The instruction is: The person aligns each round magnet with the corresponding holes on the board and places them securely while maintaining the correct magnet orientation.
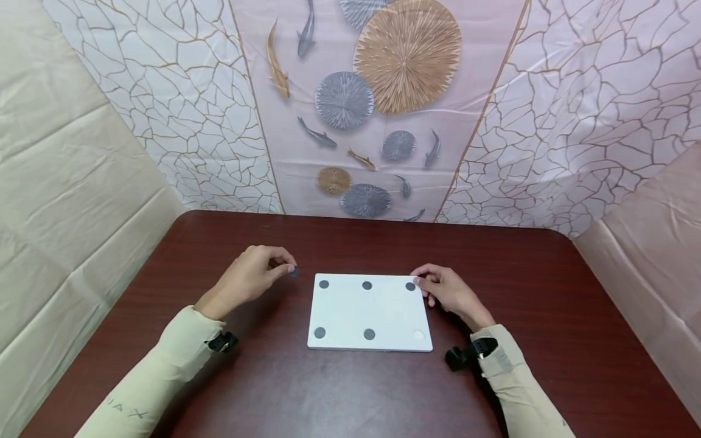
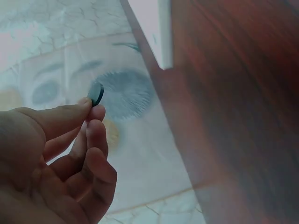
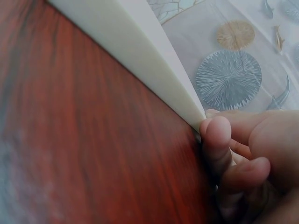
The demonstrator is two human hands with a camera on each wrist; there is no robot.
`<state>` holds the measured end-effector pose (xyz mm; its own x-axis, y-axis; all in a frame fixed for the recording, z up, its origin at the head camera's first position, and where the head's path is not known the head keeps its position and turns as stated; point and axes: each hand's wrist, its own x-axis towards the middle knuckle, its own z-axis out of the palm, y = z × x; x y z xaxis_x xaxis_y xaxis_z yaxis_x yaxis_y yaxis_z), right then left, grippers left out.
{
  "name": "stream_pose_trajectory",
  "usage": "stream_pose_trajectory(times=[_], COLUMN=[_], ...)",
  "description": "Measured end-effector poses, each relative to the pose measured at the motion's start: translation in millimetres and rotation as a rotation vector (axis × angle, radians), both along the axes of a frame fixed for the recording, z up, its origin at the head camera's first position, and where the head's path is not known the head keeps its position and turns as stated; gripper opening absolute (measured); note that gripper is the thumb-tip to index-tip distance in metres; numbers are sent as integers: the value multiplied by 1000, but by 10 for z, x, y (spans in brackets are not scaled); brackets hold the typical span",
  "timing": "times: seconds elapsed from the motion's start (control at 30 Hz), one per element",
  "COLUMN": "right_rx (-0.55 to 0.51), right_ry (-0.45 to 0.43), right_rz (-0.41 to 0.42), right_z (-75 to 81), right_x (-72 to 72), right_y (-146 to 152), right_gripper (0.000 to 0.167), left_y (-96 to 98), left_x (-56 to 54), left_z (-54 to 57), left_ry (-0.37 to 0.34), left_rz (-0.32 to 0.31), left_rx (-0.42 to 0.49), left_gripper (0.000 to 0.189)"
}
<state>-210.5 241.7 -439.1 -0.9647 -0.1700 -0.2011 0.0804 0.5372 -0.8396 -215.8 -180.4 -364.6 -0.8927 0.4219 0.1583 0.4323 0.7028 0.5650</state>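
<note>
A white rectangular board (image 1: 350, 310) lies flat on the table. Dark round spots, such as the one at its lower middle (image 1: 369, 334), mark it in two rows; a pale round spot (image 1: 418, 335) shows at its near right corner. My left hand (image 1: 246, 274) is raised left of the board, apart from it, and pinches a small dark disc (image 2: 96, 94) between thumb and fingertip. At the board's far right corner, my right hand (image 1: 450, 291) grips the edge, thumb on top. In the right wrist view the fingertips (image 3: 217, 133) touch the board's corner.
The dark reddish-brown table (image 1: 350, 395) extends around the board. Behind it hangs a patterned cloth (image 1: 383, 140) with fish and round motifs. Pale cloth (image 1: 60, 201) stands along the left side, and more (image 1: 657, 255) on the right. Each wrist wears a black camera strap.
</note>
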Motion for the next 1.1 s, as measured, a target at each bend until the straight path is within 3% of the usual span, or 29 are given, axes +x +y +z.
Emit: stream_pose_trajectory(times=[0.33,0.57,0.73,0.93,1.1], right_rx=[5,-9,-10,3,3], right_ry=[-6,5,2,0,2], right_rz=[-5,1,0,-10,-5], right_z=[-20,-13,0,7,-4], right_x=[-9,2,6,-2,1], right_y=[0,4,2,19,9], right_gripper=[22,22,22,22,23], left_y=[275,465,585,741,827], left_x=[151,194,206,236,280], left_z=[217,328,388,459,422], left_ry=[19,39,36,-3,-34], left_rz=[-39,-45,-48,-99,-148], left_rx=[-7,-8,2,28,81], left_gripper=[3,5,6,5,6])
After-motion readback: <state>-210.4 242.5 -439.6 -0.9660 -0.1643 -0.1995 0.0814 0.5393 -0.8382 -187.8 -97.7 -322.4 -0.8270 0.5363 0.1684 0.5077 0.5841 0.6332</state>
